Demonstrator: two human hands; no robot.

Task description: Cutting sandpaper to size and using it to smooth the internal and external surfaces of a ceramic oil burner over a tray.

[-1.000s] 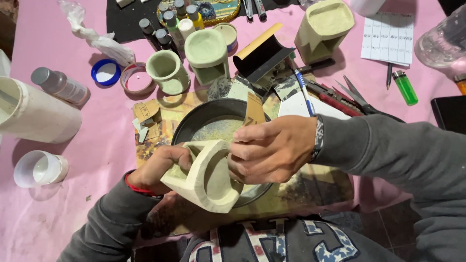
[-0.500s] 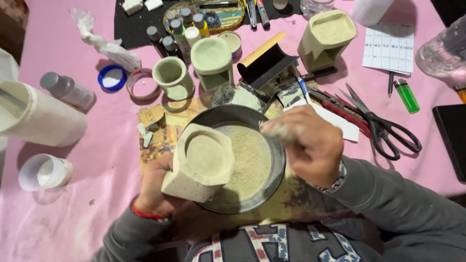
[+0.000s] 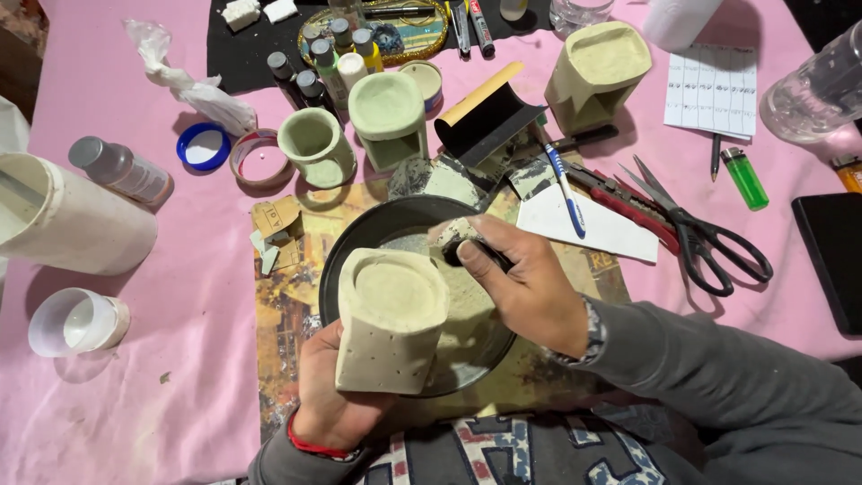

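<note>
Plaster-like vessel [image 3: 392, 321], pale green-grey and squarish with a shallow hollow on top, is held upright in the left hand [image 3: 334, 402], over the near left part of a dark round pan [image 3: 359, 241]. The fingers are closed around its lower body from underneath, so the grip sits at the base and the open top stands free above the hand. The right hand [image 3: 530, 286] is just to the right of the vessel, over the middle of the pan, and it is closed on a small dusty sanding block [image 3: 456, 235] pinched between thumb and fingers; the block is close to the rim of the vessel, but I cannot tell if it touches.

The vessel looks stiff, rather heavy for its size and brittle, with a dry chalky surface that probably is not slippery. I judge that the thin top rim could chip, so the thick lower walls are the safer place to hold. Pale powder lies in the pan. Similar cast pieces [image 3: 388, 117] stand farther on the pink table [image 3: 180, 359], and black scissors [image 3: 709, 242] lie to the right.
</note>
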